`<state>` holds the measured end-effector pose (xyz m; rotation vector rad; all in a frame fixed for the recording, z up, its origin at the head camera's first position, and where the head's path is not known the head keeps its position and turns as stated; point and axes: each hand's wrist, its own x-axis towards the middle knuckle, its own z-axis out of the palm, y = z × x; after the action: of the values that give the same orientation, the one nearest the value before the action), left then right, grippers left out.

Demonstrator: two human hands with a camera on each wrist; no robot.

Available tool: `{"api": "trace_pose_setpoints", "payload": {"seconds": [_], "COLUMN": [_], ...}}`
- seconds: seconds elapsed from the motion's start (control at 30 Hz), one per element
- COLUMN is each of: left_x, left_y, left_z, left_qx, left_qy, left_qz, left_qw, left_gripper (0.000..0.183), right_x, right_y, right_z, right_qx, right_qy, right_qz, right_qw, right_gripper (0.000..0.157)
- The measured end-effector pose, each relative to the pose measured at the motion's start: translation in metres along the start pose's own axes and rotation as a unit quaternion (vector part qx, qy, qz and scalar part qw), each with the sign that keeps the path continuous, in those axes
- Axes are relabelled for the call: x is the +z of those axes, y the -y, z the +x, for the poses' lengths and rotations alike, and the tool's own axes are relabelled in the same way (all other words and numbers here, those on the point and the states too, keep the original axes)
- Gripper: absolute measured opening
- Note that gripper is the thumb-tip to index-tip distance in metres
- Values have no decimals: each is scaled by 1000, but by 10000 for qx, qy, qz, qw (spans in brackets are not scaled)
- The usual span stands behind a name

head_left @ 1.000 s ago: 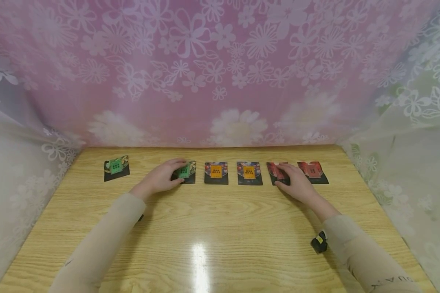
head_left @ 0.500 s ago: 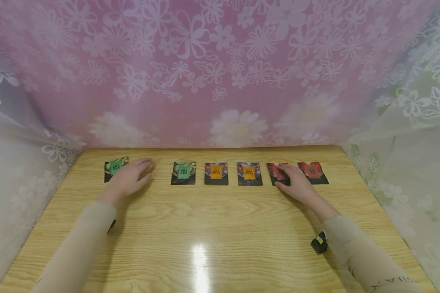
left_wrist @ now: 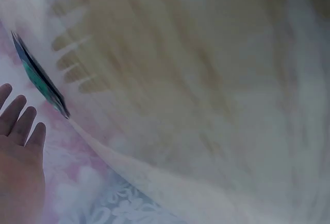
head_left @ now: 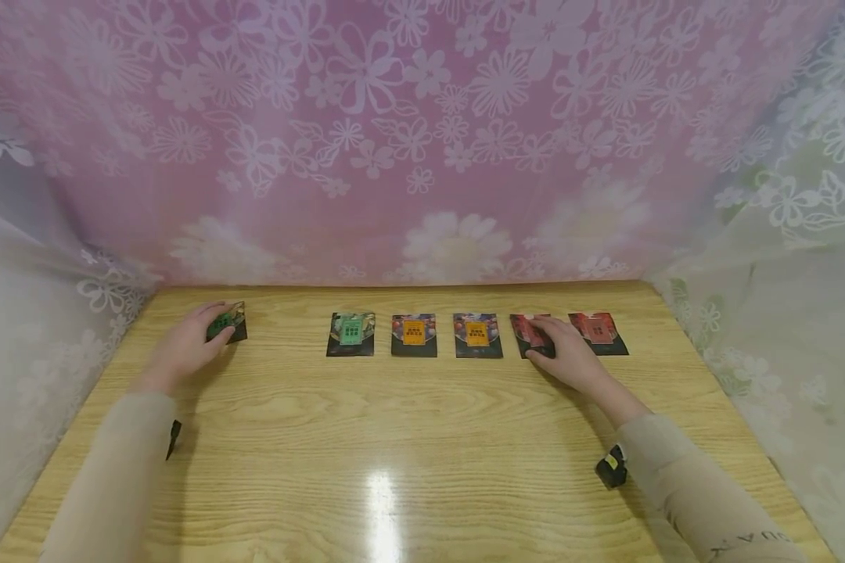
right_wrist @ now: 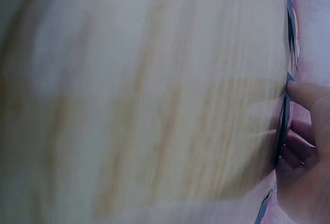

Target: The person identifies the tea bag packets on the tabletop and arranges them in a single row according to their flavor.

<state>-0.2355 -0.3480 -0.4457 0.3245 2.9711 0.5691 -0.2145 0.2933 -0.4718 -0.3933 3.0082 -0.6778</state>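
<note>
At the far left of the table, my left hand [head_left: 186, 342] reaches over a green-labelled packet [head_left: 238, 322], covering part of it. Its fingers look straight in the left wrist view, with the packet [left_wrist: 41, 80] just beyond the fingertips. My right hand [head_left: 570, 353] grips a flat red packet [head_left: 524, 335], thumb at the near edge and fingers curled over the far side, hiding much of it. The right wrist view has the thumb and fingertips [right_wrist: 295, 86] on that packet's edge.
Between the hands lie another green packet [head_left: 350, 335] and two orange-labelled ones, the left one [head_left: 414, 335] and the right one [head_left: 477, 335]. A second red packet [head_left: 598, 333] lies right of my right hand. A pink floral curtain [head_left: 422, 141] hangs behind the wooden table [head_left: 422, 414].
My left hand has left the green packet beside the orange ones and moved left to the far-left green packet. My right hand has stayed on its red packet.
</note>
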Motion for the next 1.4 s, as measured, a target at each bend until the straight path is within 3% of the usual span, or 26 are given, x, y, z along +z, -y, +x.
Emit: {"api": "trace_pose_setpoints", "payload": {"seconds": [0.4,0.67,1.4], "left_x": [-5,2,17], "left_y": [10,12,-17], "left_z": [2,9,10], "left_qx": [-110,-71,280], "left_qy": [339,410,318], "left_qz": [352,596,748], "left_qw": [9987,9974,9963], "left_gripper": [66,67,65], "right_x": [-3,-4,-3], "right_y": [3,2,3], "right_z": [0,1,-1], "right_qx": [67,62,-19], "right_qy": [70,69,71], "right_qz": [14,24,11], "right_qw": [10000,10000,10000], "right_gripper": [66,66,66]}}
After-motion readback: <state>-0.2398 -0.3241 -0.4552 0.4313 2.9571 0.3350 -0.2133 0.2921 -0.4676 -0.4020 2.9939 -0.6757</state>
